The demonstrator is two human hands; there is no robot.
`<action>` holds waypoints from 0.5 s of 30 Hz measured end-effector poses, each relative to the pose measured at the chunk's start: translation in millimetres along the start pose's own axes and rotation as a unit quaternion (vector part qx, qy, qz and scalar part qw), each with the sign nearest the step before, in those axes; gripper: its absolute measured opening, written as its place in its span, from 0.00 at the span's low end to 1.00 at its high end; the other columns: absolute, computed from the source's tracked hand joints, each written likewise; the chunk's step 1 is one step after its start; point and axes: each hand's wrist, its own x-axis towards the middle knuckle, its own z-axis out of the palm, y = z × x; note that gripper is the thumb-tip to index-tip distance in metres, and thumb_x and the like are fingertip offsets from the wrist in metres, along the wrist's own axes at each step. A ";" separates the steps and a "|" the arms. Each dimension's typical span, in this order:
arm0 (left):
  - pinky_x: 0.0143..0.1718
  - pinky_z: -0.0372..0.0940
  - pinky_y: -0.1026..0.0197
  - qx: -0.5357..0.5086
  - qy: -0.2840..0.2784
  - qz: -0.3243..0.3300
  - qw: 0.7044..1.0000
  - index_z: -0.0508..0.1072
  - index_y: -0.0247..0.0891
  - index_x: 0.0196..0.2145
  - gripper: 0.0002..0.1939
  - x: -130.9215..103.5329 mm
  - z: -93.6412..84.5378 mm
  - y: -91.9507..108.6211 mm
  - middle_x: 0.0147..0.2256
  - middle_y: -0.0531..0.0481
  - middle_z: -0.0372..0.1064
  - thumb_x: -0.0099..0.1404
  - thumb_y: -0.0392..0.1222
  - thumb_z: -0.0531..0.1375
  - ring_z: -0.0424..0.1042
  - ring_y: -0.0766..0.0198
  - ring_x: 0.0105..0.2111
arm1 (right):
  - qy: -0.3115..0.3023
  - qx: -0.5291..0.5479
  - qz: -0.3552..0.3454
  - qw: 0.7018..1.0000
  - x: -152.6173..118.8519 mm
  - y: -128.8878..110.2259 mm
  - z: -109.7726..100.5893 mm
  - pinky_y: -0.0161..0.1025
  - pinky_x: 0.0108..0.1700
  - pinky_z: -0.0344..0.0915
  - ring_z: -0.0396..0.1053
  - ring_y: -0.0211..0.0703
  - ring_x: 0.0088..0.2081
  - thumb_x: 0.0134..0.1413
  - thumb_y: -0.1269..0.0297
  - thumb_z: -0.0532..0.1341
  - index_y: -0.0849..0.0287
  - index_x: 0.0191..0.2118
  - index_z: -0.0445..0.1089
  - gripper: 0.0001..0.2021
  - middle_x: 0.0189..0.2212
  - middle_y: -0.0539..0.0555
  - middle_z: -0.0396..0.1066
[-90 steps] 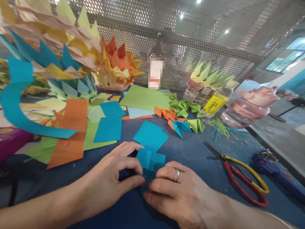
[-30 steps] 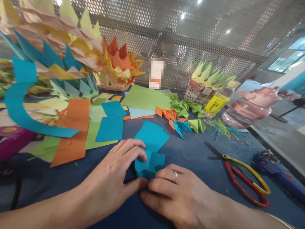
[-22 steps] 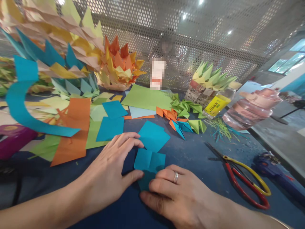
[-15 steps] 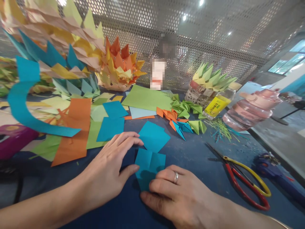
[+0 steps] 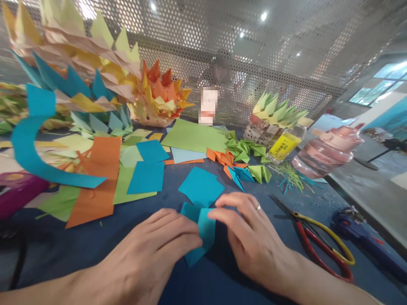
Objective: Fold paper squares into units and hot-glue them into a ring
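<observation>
A square of blue paper lies on the dark blue table right before me, its right part folded over as a raised flap. My left hand presses on its left part, fingers together; the thumb is hard to make out. At the flap's upper right edge, the bent fingers of my right hand grip the paper, and a ring shows on one finger. Just beyond lie some flat blue squares, with another blue sheet to their left.
Scissors and a blue glue gun lie at right. Behind them stand a pink bottle and a yellow-labelled bottle. Folded paper pieces lie farther back. Large paper-point models rise at left, near a curled blue strip.
The right side of the blue paper has been folded up and inward. My left hand has come down onto the paper, and my right hand has moved up to its upper right edge.
</observation>
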 end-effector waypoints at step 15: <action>0.40 0.63 0.58 0.095 -0.012 0.032 0.995 0.71 0.42 0.38 0.16 7.4 0.7 -2.9 0.45 0.51 0.71 0.69 0.28 0.47 0.70 0.60 0.41 | -0.033 0.037 -0.074 0.996 4.2 -4.8 -4.8 0.42 0.50 0.64 0.65 0.43 0.45 0.59 0.74 0.58 0.60 0.34 0.72 0.06 0.41 0.55 0.72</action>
